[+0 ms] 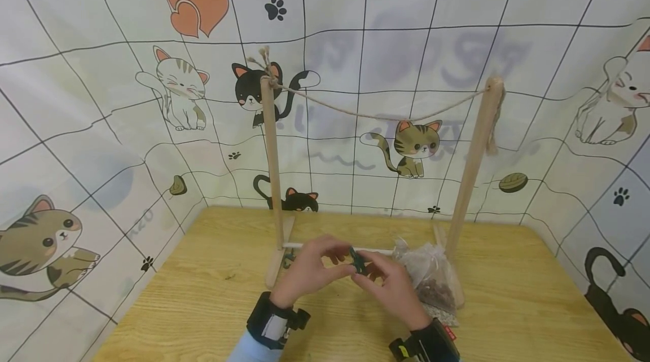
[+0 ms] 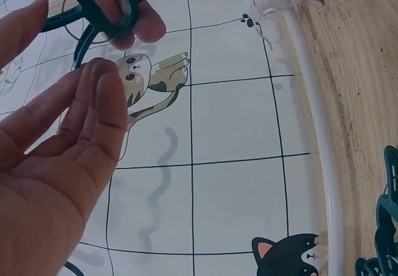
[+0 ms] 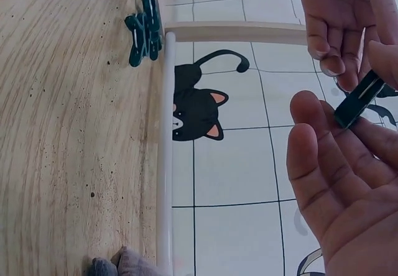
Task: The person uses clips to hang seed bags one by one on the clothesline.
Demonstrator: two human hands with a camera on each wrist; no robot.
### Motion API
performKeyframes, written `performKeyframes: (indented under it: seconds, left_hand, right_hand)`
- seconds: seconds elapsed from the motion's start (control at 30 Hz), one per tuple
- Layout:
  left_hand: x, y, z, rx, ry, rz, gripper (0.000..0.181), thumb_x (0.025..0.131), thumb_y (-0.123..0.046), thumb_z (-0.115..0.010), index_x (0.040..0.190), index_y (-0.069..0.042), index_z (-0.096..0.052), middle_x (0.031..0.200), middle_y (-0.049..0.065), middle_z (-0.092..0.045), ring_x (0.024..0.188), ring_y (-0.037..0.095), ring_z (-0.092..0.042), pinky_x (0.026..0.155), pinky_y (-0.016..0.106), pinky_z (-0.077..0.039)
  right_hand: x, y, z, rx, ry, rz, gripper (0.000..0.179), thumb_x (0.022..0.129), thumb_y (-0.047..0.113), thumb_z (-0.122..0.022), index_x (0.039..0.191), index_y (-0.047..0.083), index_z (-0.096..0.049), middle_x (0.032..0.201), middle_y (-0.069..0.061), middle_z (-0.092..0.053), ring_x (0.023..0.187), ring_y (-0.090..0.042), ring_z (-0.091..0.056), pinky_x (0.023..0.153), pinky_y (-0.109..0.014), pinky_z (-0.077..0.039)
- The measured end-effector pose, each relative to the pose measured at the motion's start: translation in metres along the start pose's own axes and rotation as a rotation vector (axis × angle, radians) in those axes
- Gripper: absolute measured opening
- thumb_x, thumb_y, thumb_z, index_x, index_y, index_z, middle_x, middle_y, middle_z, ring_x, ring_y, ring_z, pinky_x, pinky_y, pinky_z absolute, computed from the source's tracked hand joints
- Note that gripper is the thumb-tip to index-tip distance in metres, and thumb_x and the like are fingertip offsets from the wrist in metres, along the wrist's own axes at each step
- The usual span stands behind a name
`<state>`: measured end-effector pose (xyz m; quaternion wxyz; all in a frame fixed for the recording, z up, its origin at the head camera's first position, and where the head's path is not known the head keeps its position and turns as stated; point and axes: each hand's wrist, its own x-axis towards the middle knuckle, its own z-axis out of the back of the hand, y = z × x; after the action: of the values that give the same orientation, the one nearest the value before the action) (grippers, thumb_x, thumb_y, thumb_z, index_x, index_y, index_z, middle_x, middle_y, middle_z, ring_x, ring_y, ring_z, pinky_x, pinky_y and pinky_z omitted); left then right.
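Observation:
A dark green plastic clothespin [image 1: 358, 261] is held between the two hands, above the middle of the table. From the left wrist view, this clothespin [image 2: 92, 12] has two prongs pointing toward the left hand and a thin wire loop. The left hand [image 1: 315, 269] pinches it by those prongs, thumb on one and fingertips at the other. At its opposite end, the fingers of the right hand [image 1: 393, 286] grip it. More green clothespins [image 3: 146, 27] lie on the table by the stand's left foot.
A wooden stand has a left post [image 1: 272, 164], a right post [image 1: 474, 170] and a low white rod [image 2: 323, 139]. A slack rope [image 1: 350, 112] hangs between the post tops. A clear plastic bag [image 1: 424, 263] with dark contents sits near the right post. Cat-print cloth surrounds the table [image 1: 203, 294].

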<state>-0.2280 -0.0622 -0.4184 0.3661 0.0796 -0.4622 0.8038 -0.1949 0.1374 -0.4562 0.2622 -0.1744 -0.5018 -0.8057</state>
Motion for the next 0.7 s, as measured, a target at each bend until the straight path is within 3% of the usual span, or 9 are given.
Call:
performKeyframes:
  seconds: [0.17,0.3,0.4,0.53,0.7]
  left_hand:
    - [0.000,-0.006,0.000,-0.034,-0.026,-0.017,0.032,0.080,-0.035,-0.070,0.105,-0.016,-0.065,0.095,0.005,-0.065,0.082,0.016,-0.061,0.073,0.033,-0.052]
    - [0.000,0.000,-0.001,-0.014,-0.073,-0.050,0.031,0.076,-0.037,-0.073,0.100,-0.018,-0.066,0.092,-0.003,-0.065,0.079,0.009,-0.060,0.070,0.028,-0.052]
    - [0.000,0.000,0.001,-0.006,-0.116,-0.062,0.032,0.073,-0.034,-0.076,0.098,-0.017,-0.067,0.090,-0.005,-0.065,0.077,0.010,-0.060,0.069,0.027,-0.051]
    - [-0.001,-0.001,0.005,-0.025,-0.164,-0.049,0.031,0.069,-0.030,-0.079,0.096,-0.019,-0.068,0.086,-0.005,-0.065,0.074,0.016,-0.060,0.067,0.029,-0.051]
    - [-0.002,-0.001,0.008,-0.044,-0.204,-0.035,0.023,0.071,-0.028,-0.078,0.091,-0.020,-0.070,0.083,-0.002,-0.066,0.073,0.018,-0.060,0.066,0.031,-0.051]
  right_hand:
    - [0.002,0.014,0.002,0.013,0.016,-0.012,0.045,0.083,0.017,-0.067,0.126,0.011,-0.055,0.108,-0.008,-0.065,0.078,-0.008,-0.060,0.063,-0.029,-0.051]
    - [0.000,0.001,0.002,0.019,0.051,-0.030,0.048,0.083,0.026,-0.067,0.129,0.019,-0.053,0.112,-0.001,-0.063,0.079,-0.007,-0.061,0.065,-0.028,-0.051]
    - [0.000,-0.004,0.010,-0.014,0.038,-0.091,0.049,0.082,0.030,-0.068,0.128,0.024,-0.053,0.112,0.001,-0.062,0.080,-0.007,-0.061,0.065,-0.028,-0.051]
    - [0.000,-0.012,0.031,-0.146,-0.043,-0.174,0.047,0.082,0.028,-0.069,0.126,0.022,-0.055,0.111,0.000,-0.062,0.082,-0.006,-0.060,0.067,-0.026,-0.051]
    - [-0.004,-0.031,0.060,-0.331,-0.174,-0.196,0.040,0.084,0.022,-0.066,0.122,0.013,-0.058,0.108,-0.004,-0.063,0.080,-0.008,-0.059,0.065,-0.025,-0.050]
